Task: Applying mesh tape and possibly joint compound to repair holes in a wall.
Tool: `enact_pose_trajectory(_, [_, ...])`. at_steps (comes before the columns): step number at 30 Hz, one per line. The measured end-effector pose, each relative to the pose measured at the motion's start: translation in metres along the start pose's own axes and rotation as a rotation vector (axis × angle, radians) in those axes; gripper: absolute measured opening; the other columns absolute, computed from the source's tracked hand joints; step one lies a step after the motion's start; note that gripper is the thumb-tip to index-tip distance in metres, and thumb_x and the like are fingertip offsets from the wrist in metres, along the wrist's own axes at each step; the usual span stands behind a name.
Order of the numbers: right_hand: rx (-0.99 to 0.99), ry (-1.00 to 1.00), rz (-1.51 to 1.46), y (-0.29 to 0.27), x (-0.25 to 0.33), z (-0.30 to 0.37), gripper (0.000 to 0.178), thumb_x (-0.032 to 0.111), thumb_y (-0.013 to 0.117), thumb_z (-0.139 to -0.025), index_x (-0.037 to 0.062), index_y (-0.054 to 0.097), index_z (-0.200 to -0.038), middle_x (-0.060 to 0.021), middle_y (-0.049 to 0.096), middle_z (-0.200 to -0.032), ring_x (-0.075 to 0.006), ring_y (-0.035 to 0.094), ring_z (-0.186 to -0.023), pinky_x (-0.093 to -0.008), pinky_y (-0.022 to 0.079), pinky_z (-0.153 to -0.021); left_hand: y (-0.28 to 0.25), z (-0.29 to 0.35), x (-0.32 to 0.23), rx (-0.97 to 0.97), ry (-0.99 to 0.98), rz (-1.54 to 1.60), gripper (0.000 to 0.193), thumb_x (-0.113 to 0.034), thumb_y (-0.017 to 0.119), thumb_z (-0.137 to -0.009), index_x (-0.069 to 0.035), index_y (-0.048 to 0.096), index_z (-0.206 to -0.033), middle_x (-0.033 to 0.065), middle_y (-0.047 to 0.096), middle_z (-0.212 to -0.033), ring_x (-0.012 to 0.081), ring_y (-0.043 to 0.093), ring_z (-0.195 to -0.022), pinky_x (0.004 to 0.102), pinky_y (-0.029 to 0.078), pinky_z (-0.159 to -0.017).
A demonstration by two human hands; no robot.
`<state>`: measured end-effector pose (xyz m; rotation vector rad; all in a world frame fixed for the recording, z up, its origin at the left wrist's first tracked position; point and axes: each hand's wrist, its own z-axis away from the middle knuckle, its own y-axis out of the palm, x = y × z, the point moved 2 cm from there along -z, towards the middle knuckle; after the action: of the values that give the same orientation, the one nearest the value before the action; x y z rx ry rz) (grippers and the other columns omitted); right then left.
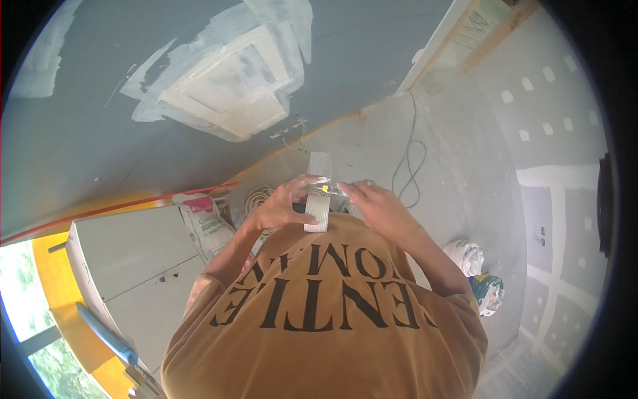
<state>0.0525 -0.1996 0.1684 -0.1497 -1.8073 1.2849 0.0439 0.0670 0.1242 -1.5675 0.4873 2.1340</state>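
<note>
In front of my chest, my left hand (pixel 284 204) is closed on a strip of whitish mesh tape (pixel 317 216). Its thumb presses near the lower end, and its fingers reach across higher up. The strip's upper end (pixel 320 161) stands free above the fingers. My right hand (pixel 375 205) is closed in a pinch on a small slim tool with a yellow part (pixel 325 189), which lies crosswise over the tape. It looks like a utility knife, but the fingers hide most of it. Both hands are close together, with the tape between them.
Ahead is a grey wall with a white plastered patch (pixel 226 86). A dark cable (pixel 413 163) lies looped on the floor. At left are a pale panelled board (pixel 139 256), a white bag (pixel 206 223) and a coil (pixel 258 197). White and green bags (pixel 488 292) sit at right.
</note>
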Motion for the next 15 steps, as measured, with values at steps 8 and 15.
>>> enact_pose_trajectory(8, [-0.024,0.140,0.053,-0.017,-0.049,0.052,0.036,0.006,0.065,-0.095,0.0019,0.062,-0.130,-0.0172,0.066,-0.106,-0.0338,0.067,-0.099,-0.0437,0.054,-0.089,-0.004,0.009,0.000,-0.028,-0.068,0.078,0.100,-0.002,0.090,-0.073,0.000,0.036,-0.157,0.0204,0.060,-0.143,0.0292,0.063,-0.128,0.0435,0.048,-0.112])
enact_pose_trajectory(15, [-0.081,0.445,-0.922,0.012,-0.047,0.019,0.033,0.012,0.073,-0.093,0.0009,0.063,-0.123,-0.0001,0.063,-0.095,-0.0115,0.058,-0.084,-0.0310,0.050,-0.076,-0.019,0.023,-0.008,-0.352,0.050,-0.002,0.107,-0.009,0.095,-0.074,-0.005,0.032,-0.160,0.0119,0.044,-0.154,0.0286,0.052,-0.137,0.0493,0.041,-0.118])
